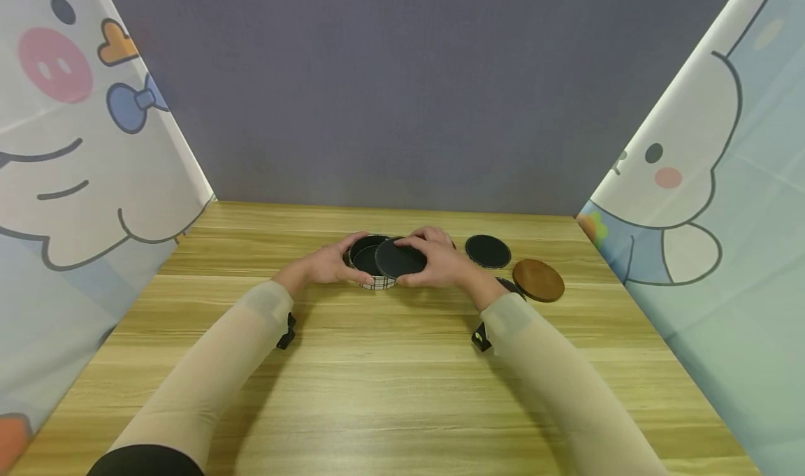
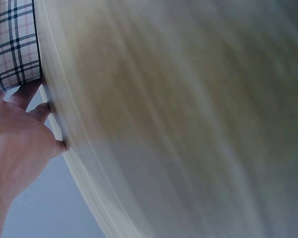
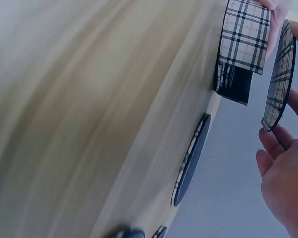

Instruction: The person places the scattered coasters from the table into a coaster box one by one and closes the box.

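Note:
A round plaid coaster holder [image 1: 377, 283] with a black inside stands on the table. My left hand [image 1: 325, 261] grips its left side, thumb at the near wall and fingers round the far side. My right hand [image 1: 442, 261] pinches a round coaster [image 1: 401, 258] by its edges, black face up. In the head view this coaster overlaps the holder's right rim. The right wrist view shows the coaster's plaid underside [image 3: 279, 79] apart from the holder [image 3: 245, 34], above the tabletop. Only a plaid strip of the holder [image 2: 15, 44] appears in the left wrist view.
Right of my right hand a black coaster [image 1: 488, 251] and a brown round disc [image 1: 539, 280] lie on the wooden table [image 1: 377, 378]. Another black disc [image 1: 511, 287] is partly hidden behind my right wrist. A grey panel [image 1: 390, 98] rises behind the table.

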The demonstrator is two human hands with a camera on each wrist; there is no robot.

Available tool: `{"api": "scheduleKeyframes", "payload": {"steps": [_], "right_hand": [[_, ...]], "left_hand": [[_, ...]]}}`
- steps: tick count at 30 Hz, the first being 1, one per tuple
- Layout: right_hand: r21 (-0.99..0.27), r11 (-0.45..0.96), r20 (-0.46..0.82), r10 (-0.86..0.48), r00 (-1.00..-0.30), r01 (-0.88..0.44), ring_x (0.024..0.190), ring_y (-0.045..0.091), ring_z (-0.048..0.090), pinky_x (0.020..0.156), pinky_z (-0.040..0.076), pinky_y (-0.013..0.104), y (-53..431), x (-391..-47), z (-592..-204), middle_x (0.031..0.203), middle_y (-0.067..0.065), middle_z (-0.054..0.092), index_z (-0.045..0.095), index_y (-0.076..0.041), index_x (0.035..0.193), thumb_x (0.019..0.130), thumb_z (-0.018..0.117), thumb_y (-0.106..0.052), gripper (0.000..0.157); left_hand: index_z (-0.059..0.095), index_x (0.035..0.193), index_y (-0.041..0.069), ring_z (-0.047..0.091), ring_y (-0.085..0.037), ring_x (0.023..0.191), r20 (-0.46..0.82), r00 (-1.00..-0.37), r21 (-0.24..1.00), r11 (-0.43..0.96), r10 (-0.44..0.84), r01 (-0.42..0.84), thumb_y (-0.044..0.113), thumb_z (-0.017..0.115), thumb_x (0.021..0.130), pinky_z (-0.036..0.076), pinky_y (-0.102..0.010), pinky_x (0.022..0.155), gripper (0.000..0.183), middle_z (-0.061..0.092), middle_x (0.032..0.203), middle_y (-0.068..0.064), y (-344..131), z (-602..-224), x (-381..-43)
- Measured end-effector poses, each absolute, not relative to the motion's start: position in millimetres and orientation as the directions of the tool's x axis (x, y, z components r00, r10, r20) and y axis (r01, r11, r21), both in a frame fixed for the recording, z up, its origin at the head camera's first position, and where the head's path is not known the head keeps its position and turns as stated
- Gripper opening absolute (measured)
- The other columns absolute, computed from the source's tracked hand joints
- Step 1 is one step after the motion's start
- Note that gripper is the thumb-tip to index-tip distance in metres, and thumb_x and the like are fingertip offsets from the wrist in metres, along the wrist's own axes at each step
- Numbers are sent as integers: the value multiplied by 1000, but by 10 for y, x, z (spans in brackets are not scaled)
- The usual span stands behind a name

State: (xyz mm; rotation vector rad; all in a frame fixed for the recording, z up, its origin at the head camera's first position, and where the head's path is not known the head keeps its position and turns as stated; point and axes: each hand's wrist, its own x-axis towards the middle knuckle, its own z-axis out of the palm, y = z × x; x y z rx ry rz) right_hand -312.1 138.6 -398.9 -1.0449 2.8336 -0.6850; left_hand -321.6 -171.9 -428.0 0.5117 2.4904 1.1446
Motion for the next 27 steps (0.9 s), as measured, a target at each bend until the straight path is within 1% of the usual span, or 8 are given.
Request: {"api": "scheduleKeyframes", "payload": {"steps": [3, 8, 19, 27], "right_hand": [[-426, 679, 87, -627, -774, -598, 150, 34, 39, 127, 23, 62, 1316, -3167, -4010, 158, 10, 46, 56, -30, 162, 91, 83, -55, 79], [-429, 691, 57, -621, -782, -581, 153, 35, 37, 128, 21, 62, 1208, -3216, -4024, 160, 10, 44, 54, -29, 163, 93, 80, -57, 80], [-434, 696, 45, -618, -785, -572, 154, 35, 38, 128, 24, 61, 993, -3316, -4087, 160, 10, 47, 55, -30, 163, 94, 79, -61, 79], [-444, 696, 17, -623, -782, -565, 157, 34, 33, 131, 20, 62, 944, -3362, -4109, 164, 9, 44, 52, -30, 165, 95, 78, -62, 81]], "left_hand": [[19, 176, 34, 50, -42, 150, -163, -871, 770, 612, 464, 182, 58, 94, 83, 35, -63, 127, 123, 43, 170, -22, -1720, -4283, -3212], [20, 176, 33, 49, -41, 151, -159, -865, 781, 597, 476, 185, 57, 94, 84, 36, -63, 126, 120, 42, 171, -19, -1714, -4274, -3210], [16, 177, 29, 49, -42, 152, -163, -863, 775, 604, 478, 188, 55, 93, 86, 39, -61, 124, 122, 41, 172, -22, -1728, -4282, -3212], [17, 177, 32, 52, -41, 150, -170, -861, 788, 591, 480, 174, 54, 93, 86, 43, -58, 120, 120, 42, 171, -21, -1730, -4272, -3204]]}}
